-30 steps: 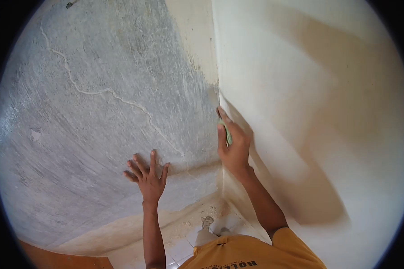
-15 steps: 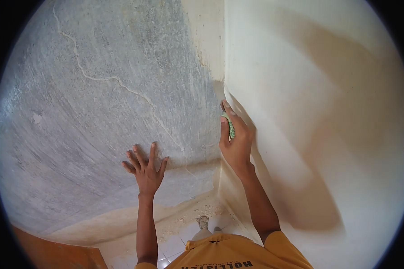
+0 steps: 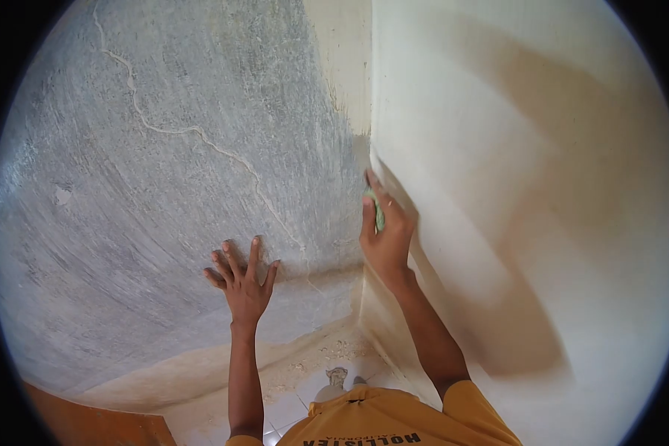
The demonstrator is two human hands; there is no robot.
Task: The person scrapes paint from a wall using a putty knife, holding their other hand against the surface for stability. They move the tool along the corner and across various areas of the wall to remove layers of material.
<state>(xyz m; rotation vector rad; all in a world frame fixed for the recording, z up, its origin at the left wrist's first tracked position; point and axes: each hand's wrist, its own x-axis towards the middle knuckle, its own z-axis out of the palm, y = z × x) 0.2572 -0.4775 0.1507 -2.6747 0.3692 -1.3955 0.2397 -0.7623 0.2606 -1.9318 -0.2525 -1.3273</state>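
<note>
My left hand [image 3: 242, 281] lies flat with fingers spread against the rough grey wall [image 3: 156, 193]. My right hand [image 3: 384, 232] grips a small green abrasive pad [image 3: 379, 213] and presses it into the inside corner where the grey wall meets the smooth cream wall [image 3: 528, 186]. Most of the pad is hidden under my fingers. A thin pale crack [image 3: 201, 141] runs diagonally across the grey wall above my left hand.
A cream band [image 3: 201, 372] runs along the base of the grey wall. The tiled floor [image 3: 297, 405] below holds dust and debris, with my shoe [image 3: 338, 375] on it. A brown wooden edge [image 3: 89, 424] shows at lower left.
My right hand has slid slightly down along the corner with the pad since half a second ago, after rising before that. My left hand stays pressed on the wall.
</note>
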